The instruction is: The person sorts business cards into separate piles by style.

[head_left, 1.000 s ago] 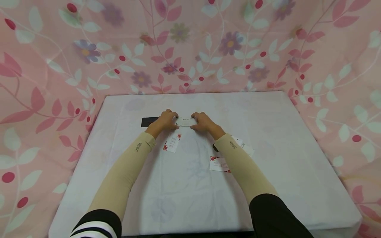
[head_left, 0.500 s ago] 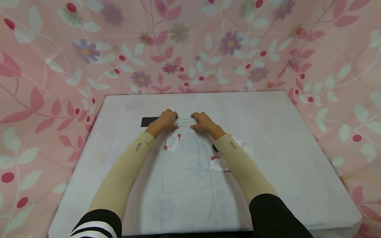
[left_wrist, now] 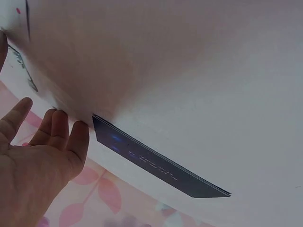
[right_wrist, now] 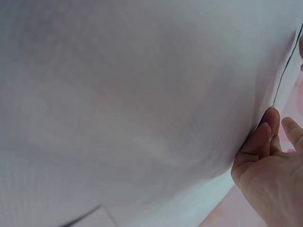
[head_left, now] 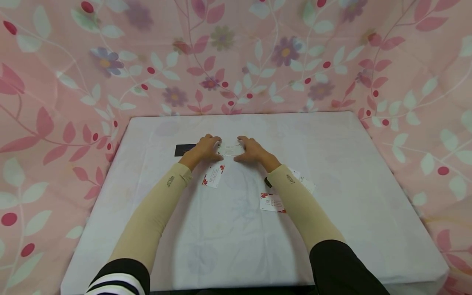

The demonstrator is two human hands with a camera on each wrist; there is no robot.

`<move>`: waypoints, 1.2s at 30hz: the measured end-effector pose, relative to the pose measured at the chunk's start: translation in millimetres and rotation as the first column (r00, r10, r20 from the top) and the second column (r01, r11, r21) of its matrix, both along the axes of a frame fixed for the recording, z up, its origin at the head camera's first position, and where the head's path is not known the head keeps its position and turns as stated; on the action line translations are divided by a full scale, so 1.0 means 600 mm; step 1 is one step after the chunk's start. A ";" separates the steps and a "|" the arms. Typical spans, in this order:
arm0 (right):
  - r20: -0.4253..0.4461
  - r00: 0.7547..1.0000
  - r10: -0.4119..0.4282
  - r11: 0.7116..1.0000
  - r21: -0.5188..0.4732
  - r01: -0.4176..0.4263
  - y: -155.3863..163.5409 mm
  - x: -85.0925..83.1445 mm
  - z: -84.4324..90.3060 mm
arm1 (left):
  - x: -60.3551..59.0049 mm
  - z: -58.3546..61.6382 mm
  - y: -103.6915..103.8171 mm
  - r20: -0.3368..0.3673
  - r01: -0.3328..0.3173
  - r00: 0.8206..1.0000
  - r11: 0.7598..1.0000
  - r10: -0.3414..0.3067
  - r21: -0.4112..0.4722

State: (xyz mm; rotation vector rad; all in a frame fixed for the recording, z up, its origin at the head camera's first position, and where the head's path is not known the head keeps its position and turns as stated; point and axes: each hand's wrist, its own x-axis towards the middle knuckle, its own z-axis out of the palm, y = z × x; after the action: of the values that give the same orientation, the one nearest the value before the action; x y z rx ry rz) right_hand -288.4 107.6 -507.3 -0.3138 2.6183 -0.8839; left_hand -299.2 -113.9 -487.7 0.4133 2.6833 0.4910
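A white business card (head_left: 230, 150) with small print lies flat near the back of the cloth-covered table, between both hands. My left hand (head_left: 203, 150) is at its left end, thumb near the front corner and index finger near the back one. The left wrist view shows a gap between those digits, with the card's edge (left_wrist: 23, 68) in it. At the right end is my right hand (head_left: 256, 153), thumb and index finger spread apart around the card's end. A dark card (head_left: 184, 150) lies partly hidden behind the left hand; in the left wrist view its dark face (left_wrist: 151, 158) shows faint print.
A white card with red flowers (head_left: 213, 176) lies in front of the left hand. Another flowered card (head_left: 271, 202) is partly under the right forearm, with more white cards (head_left: 307, 183) beyond the sleeve. A pink floral curtain (head_left: 236, 57) hangs behind the white table (head_left: 221, 246).
Thumb and index finger of my right hand have spread wider at the card's end. The left index finger has moved slightly back. The cards have stayed in place.
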 end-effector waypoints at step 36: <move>-0.217 0.975 -0.045 0.988 0.134 0.075 0.202 0.087 0.060 | 0.100 0.016 0.015 -0.321 0.268 0.901 0.957 -0.291 -0.114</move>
State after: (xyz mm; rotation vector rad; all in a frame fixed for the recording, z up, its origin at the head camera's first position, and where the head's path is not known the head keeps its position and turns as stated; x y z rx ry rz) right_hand -236.2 228.7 -471.3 -0.3083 2.8855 -0.7120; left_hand -239.2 -105.0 -478.3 0.9224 2.8800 0.2608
